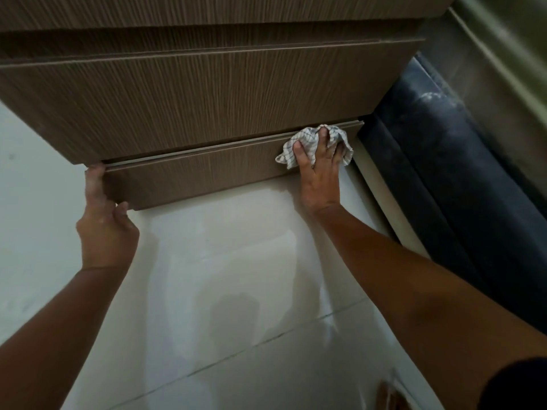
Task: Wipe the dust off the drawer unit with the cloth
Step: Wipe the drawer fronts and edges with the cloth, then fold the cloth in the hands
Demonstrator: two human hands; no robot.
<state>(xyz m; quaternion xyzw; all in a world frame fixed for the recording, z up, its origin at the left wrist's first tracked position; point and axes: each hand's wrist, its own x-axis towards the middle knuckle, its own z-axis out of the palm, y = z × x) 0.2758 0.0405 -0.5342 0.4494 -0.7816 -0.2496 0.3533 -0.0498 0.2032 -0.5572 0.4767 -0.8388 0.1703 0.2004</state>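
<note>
Two hands, well apart: left hand (pixel 103 214) clamped on the bottom drawer (pixel 192 176), right hand (pixel 319 170) seemingly pressed flat on the cloth (pixel 288 155).

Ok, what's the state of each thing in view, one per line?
Brown wood-grain bottom drawer: held at left end, open or closed unclear.
White checked cloth: crumpled, pressed on drawer's top edge.
Left hand: grips drawer's left end.
Right hand: spread fingers press cloth.
</note>
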